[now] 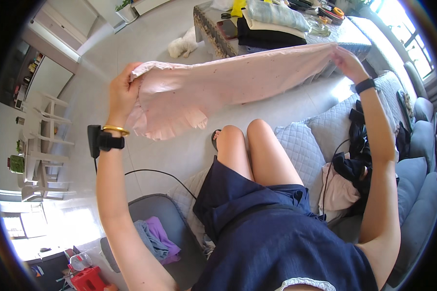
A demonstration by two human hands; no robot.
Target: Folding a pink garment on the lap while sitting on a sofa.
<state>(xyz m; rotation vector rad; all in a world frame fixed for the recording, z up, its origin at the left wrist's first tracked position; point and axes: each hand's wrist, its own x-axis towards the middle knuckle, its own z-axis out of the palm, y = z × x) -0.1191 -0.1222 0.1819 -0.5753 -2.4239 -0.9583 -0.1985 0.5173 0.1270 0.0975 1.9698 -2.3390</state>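
Note:
A pale pink garment (225,80) with small dark specks and a ruffled edge is stretched in the air between my hands, above and beyond my knees. My left hand (125,85) grips its ruffled end, thumb folded over the cloth. At the far right corner, my right hand (347,62) pinches the fabric with the fingertips. Between the hands the top edge runs nearly straight, while the ruffle hangs loose at the lower left. Behind it, a stack of folded clothes (273,31) sits on a cloth-covered table (353,36).
A pile of dark and pink clothes (344,185) lies on the sofa (415,182) at my right. Purple and grey garments (158,236) rest on a grey seat at my left. A white dog (184,43) lies on the floor beside the table. A black cable (160,171) crosses near my lap.

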